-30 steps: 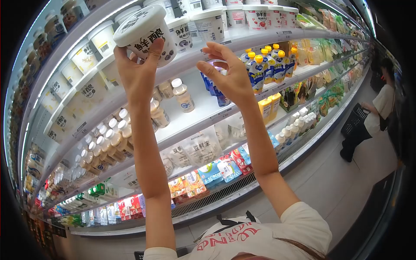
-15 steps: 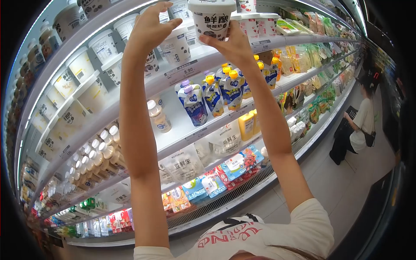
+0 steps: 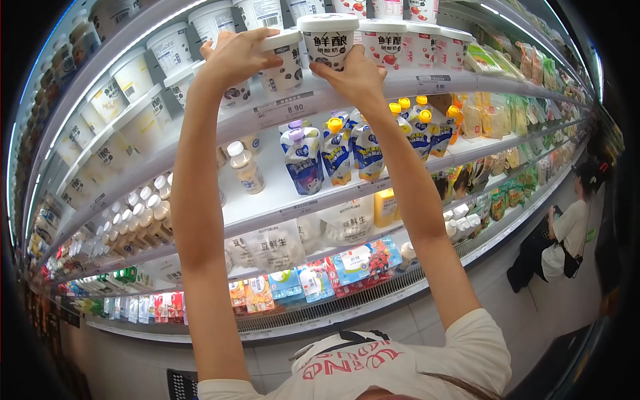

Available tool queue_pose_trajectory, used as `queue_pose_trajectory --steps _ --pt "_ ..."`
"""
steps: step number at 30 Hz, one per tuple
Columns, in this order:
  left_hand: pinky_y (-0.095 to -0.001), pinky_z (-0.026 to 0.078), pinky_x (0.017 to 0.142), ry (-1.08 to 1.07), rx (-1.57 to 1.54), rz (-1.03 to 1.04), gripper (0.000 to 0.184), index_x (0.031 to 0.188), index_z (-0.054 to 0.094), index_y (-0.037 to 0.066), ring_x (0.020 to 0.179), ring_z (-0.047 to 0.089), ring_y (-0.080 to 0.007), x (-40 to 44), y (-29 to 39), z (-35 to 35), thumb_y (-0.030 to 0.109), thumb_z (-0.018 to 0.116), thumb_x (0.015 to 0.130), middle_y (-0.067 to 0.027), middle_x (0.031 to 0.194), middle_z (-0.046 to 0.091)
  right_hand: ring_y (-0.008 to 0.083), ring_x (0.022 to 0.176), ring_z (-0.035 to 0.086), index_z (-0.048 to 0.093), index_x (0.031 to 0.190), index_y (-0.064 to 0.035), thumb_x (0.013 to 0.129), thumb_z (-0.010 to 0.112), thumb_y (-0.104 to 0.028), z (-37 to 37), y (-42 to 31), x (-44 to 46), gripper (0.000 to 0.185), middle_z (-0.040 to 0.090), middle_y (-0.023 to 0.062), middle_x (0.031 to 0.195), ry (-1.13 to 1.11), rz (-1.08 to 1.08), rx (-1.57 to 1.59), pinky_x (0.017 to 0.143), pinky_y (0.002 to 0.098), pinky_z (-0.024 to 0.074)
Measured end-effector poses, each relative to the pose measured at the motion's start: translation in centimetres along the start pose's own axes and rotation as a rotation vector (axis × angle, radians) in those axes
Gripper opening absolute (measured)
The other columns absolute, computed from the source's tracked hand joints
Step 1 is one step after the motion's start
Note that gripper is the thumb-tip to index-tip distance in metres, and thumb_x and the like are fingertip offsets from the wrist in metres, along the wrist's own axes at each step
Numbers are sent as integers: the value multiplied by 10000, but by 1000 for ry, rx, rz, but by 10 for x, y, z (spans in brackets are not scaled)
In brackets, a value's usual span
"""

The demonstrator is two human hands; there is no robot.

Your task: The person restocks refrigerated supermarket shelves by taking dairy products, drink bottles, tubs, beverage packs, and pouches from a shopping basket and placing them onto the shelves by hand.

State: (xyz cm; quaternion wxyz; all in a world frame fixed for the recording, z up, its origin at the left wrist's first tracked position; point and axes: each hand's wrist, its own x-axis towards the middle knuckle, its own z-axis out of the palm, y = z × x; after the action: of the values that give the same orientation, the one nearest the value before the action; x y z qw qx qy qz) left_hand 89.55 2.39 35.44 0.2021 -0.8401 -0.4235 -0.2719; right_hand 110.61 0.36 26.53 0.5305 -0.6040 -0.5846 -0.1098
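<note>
My right hand [image 3: 353, 77] is wrapped around a white yogurt tub [image 3: 329, 45] with dark fruit prints, its thumb across the lower front. That tub is upright at the front of the upper shelf; whether its base rests there is hidden. Just to its left stands a similar yogurt tub [image 3: 283, 72]. My left hand [image 3: 235, 59] grips this second tub at its upper left side, the thumb on the front and the fingers by the lid. Strawberry yogurt tubs [image 3: 387, 48] stand close on the right.
A price rail [image 3: 287, 108] runs below the tubs. Yogurt pouches [image 3: 303, 160] and a small bottle [image 3: 245, 170] stand on the shelf beneath. Lower shelves hold bags and cartons [image 3: 360, 263]. Another person [image 3: 567, 230] is in the aisle at the right.
My right hand has lowered the tub to the shelf front, beside the others. My left hand has come down from above the tubs onto the neighbouring one. The view has shifted.
</note>
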Motion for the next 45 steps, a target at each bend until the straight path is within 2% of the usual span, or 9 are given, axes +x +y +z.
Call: queue_pose_trajectory --steps 7,10,13,19,22,28,31,37,45 --pt "-512 284 1029 15 -207 93 583 1310 561 259 1201 515 -290 -1 -16 8 424 709 771 -99 1158 654 347 898 655 564 1019 106 679 698 -608 10 10 8 802 684 205 862 0 22 -168 900 480 338" --pt "-561 240 1028 214 49 76 654 1300 568 281 1218 492 -302 -7 -33 22 507 742 712 -91 1175 649 337 897 658 590 988 98 657 709 -628 12 10 7 807 685 193 833 28 5 -244 902 469 342" --pt "-408 439 943 136 -19 32 610 1308 559 221 1121 583 -280 -15 -36 11 398 743 754 -114 1175 644 336 980 619 573 1102 75 605 754 -620 -15 2 14 873 672 180 969 -264 98 -227 858 471 388" --pt "-370 476 897 80 -175 159 607 1316 543 178 1047 617 -274 -14 -61 7 182 755 747 -134 1176 640 323 977 638 548 1116 59 575 794 -559 -8 14 18 857 668 189 1008 -67 80 -113 920 490 408" --pt "-502 388 937 -53 -324 44 599 1309 559 259 1139 564 -278 -14 -69 0 395 750 757 -86 1172 654 331 961 644 537 1110 63 574 792 -568 -6 21 17 866 665 200 995 -55 42 -77 915 454 430" --pt "-519 290 1000 367 188 108 743 1259 603 138 1085 596 -281 -8 -13 6 676 628 748 -138 1131 656 341 951 650 550 1081 79 598 797 -505 -14 39 12 797 665 220 981 -41 1 106 895 385 467" --pt "-557 268 950 177 115 47 833 1195 654 145 1061 606 -275 9 2 11 782 605 661 -118 1063 682 332 941 655 583 1046 71 613 795 -465 -21 20 10 721 676 216 960 -79 35 -7 870 394 481" --pt "-518 281 942 62 20 66 730 1239 628 176 1093 594 -262 8 -8 6 714 593 747 -99 1038 693 313 901 672 625 1020 40 614 791 -442 -13 18 16 652 696 187 946 -101 28 -8 839 388 496" --pt "-478 326 1061 40 -145 124 722 1324 548 222 1232 507 -268 6 -33 9 672 614 763 -117 1357 511 311 907 673 610 1021 53 608 804 -484 -11 21 17 704 687 203 955 -75 26 -25 832 378 511"
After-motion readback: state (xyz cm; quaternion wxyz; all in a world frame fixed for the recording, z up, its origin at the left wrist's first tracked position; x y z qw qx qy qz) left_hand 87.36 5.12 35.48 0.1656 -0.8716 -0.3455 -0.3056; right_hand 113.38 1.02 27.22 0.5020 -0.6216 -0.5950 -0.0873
